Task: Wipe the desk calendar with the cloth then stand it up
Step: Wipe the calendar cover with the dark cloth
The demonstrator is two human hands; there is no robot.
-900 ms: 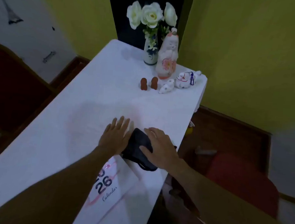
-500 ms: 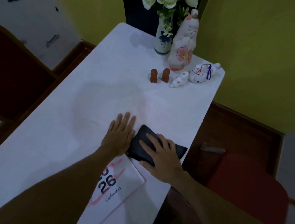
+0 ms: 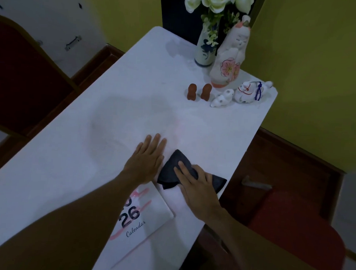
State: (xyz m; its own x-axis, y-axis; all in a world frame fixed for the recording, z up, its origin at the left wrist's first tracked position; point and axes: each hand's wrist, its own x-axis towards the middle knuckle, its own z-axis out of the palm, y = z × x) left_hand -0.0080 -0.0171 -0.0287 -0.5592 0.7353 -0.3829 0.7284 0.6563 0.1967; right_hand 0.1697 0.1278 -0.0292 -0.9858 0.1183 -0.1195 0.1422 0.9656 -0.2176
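Observation:
The white desk calendar [image 3: 147,213] lies flat on the white table [image 3: 116,120], near its right edge, showing "26 Calendar" and pink strokes. My left forearm hides its left part. My left hand [image 3: 146,161] rests flat, fingers spread, on the calendar's far end and the table. A dark cloth [image 3: 170,170] lies beside the calendar's far right corner. My right hand [image 3: 195,188] presses down on the cloth with fingers laid over it.
At the table's far right stand a flower vase [image 3: 206,44], a tall ceramic figure [image 3: 230,55], two small brown figurines [image 3: 198,91] and two small white ceramic animals [image 3: 236,94]. A red chair [image 3: 303,228] sits right of the table, a dark chair [image 3: 22,77] left.
My right hand slid the cloth slightly toward the table's right edge and spread it flatter. The left hand stayed flat on the calendar's far end.

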